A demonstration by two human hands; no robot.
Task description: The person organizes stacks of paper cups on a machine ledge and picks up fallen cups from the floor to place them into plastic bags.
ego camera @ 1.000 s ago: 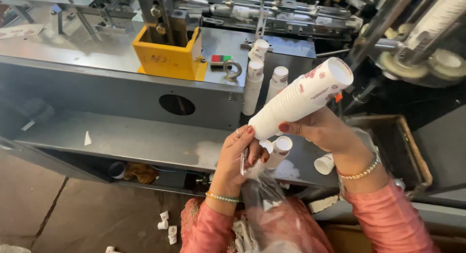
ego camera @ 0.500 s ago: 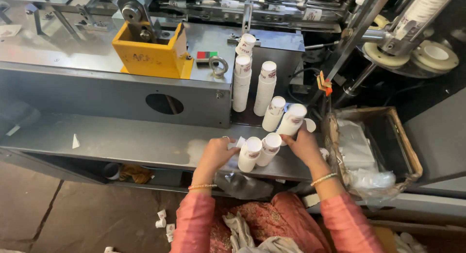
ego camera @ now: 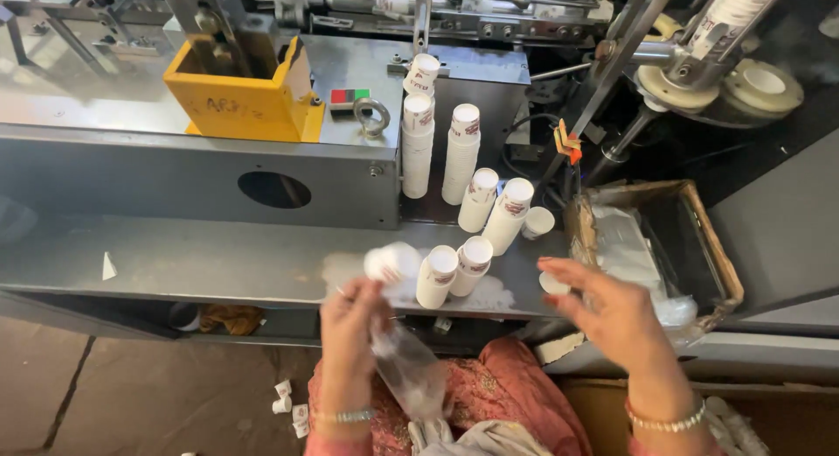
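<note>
Head view: left hand around plastic bag (blurred)

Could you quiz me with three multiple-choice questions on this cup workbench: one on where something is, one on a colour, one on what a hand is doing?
1. Where is the cardboard box?
A. right of the cup stacks
B. on top of the machine
C. on the floor at left

2. What colour is the open bin on the machine?
A. blue
B. yellow
C. white

3. What is the left hand doing?
A. resting flat on the shelf
B. holding a clear plastic bag
C. gripping the eye bolt

Answers: 1 A, the box sits at the shelf's right end beside the paper cup stacks. 2 B, its walls are plainly yellow. 3 B, the clear plastic bag hangs from its fingers, while the right hand is open and empty.
</note>
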